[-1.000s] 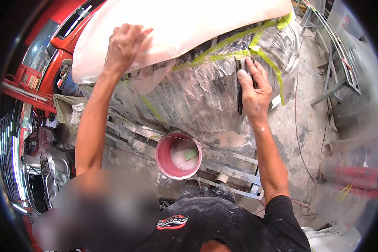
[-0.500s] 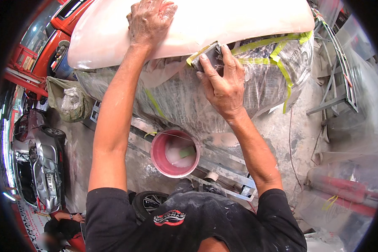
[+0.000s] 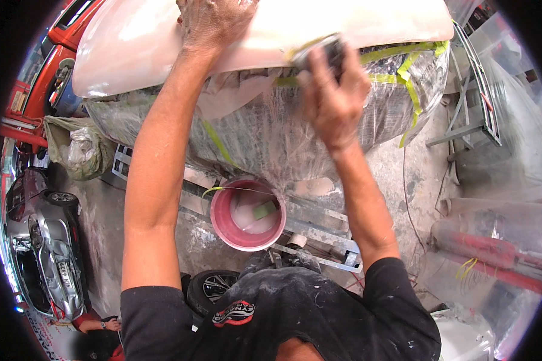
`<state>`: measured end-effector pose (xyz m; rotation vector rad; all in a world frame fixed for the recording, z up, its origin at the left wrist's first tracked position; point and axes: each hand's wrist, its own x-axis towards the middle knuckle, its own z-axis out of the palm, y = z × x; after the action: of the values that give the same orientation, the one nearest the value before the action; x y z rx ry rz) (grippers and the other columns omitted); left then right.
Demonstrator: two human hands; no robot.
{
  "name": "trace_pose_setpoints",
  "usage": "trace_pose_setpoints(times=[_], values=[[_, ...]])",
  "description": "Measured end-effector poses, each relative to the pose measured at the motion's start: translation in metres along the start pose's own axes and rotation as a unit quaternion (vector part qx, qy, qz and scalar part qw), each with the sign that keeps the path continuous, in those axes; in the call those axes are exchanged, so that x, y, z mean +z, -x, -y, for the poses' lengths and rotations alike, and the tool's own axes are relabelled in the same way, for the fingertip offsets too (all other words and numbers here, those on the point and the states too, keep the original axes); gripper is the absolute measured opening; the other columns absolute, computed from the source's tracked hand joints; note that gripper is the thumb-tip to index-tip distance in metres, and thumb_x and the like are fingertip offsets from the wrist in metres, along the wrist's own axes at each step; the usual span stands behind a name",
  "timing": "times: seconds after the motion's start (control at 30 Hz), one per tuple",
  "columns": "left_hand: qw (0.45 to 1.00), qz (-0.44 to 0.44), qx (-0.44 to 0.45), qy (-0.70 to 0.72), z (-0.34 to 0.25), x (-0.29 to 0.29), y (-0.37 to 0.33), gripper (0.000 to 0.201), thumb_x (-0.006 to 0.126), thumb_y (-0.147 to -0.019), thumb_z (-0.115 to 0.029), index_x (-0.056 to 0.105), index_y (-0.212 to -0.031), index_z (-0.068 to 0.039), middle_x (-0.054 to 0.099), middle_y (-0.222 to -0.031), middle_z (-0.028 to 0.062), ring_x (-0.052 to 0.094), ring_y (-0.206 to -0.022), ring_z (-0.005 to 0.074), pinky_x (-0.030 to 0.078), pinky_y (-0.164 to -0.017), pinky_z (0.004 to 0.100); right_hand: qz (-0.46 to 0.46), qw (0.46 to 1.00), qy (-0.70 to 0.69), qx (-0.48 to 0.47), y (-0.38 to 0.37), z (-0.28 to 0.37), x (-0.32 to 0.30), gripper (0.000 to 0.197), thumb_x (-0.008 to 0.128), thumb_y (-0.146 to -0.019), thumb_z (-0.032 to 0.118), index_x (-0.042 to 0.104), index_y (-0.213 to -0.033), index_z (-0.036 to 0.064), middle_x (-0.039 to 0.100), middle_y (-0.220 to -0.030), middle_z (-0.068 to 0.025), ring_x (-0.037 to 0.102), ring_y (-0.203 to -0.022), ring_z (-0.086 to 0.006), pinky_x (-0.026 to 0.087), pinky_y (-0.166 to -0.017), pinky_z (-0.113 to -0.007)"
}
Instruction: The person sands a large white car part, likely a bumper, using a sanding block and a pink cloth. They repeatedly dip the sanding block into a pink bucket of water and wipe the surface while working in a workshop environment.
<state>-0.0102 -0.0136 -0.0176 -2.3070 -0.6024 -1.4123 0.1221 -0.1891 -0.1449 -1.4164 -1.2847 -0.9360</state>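
Pinching dark block (image 3: 333,47) in right grip (image 3: 337,99), at lower edge of pale panel (image 3: 132,48). Left grip (image 3: 215,24) on panel, left of right grip; cannot tell if holding anything. Below grips: cloudy plastic sheeting (image 3: 253,132). Farther below, between them: pink bucket (image 3: 217,225), green pad (image 3: 264,210) inside.

Panel (image 3: 271,36) ahead; bucket (image 3: 221,212) on near side, pad (image 3: 264,210) inside; car (image 3: 65,249) far left; rack (image 3: 461,137) right.
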Motion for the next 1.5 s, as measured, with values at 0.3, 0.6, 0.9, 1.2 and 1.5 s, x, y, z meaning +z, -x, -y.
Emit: trace_pose_setpoints(times=[0.3, 0.6, 0.9, 1.2, 1.5], values=[[0.999, 0.002, -0.034, 0.002, -0.003, 0.000, 0.003, 0.033, 0.066, -0.091, -0.029, 0.072, -0.112, -0.003, 0.071, -0.108, 0.0191, 0.063, -0.102, 0.0409, 0.049, -0.093, 0.0528, 0.035, 0.999, 0.006, 0.036, 0.014, 0.037, -0.007, 0.041, 0.070, -0.097, 0.030, 0.071, -0.134, 0.0125, 0.053, -0.141, -0.0328, 0.056, -0.122, -0.0408, 0.042, -0.101, -0.048], [0.997, 0.032, -0.066, 0.008, -0.004, 0.000, 0.000, 0.028, 0.064, -0.091, -0.028, 0.071, -0.104, -0.005, 0.070, -0.107, 0.0187, 0.063, -0.102, 0.0404, 0.049, -0.092, 0.0541, 0.063, 0.997, 0.026, 0.029, 0.014, 0.027, -0.019, 0.042, 0.071, -0.097, 0.030, 0.070, -0.136, 0.0130, 0.052, -0.143, -0.0359, 0.056, -0.123, -0.0432, 0.043, -0.104, -0.049], [0.998, 0.017, -0.062, -0.001, 0.003, 0.005, 0.004, 0.027, 0.065, -0.090, -0.030, 0.070, -0.101, -0.006, 0.069, -0.104, 0.0178, 0.063, -0.101, 0.0400, 0.049, -0.090, 0.0546, 0.046, 0.992, 0.098, 0.068, -0.073, -0.002, -0.006, 0.045, 0.064, -0.095, 0.033, 0.073, -0.123, -0.0012, 0.063, -0.129, -0.0328, 0.064, -0.113, -0.0432, 0.048, -0.100, -0.055], [0.999, 0.004, -0.041, -0.001, 0.003, 0.006, 0.001, 0.027, 0.067, -0.089, -0.029, 0.072, -0.104, -0.006, 0.071, -0.104, 0.0185, 0.065, -0.099, 0.0394, 0.050, -0.088, 0.0535, 0.057, 0.997, 0.008, -0.051, 0.024, 0.038, 0.005, 0.055, 0.077, -0.088, 0.021, 0.066, -0.141, 0.0310, 0.048, -0.152, -0.0238, 0.047, -0.129, -0.0378, 0.038, -0.107, -0.048], [0.998, 0.015, -0.050, 0.021, -0.001, 0.010, -0.001, 0.031, 0.066, -0.091, -0.028, 0.072, -0.107, -0.003, 0.071, -0.105, 0.0211, 0.064, -0.101, 0.0404, 0.049, -0.092, 0.0528, 0.090, 0.941, 0.081, -0.316, -0.013, -0.043, -0.028, 0.057, 0.088, -0.080, 0.025, 0.071, -0.133, 0.0384, 0.052, -0.151, -0.0103, 0.044, -0.133, -0.0295, 0.043, -0.109, -0.038]])
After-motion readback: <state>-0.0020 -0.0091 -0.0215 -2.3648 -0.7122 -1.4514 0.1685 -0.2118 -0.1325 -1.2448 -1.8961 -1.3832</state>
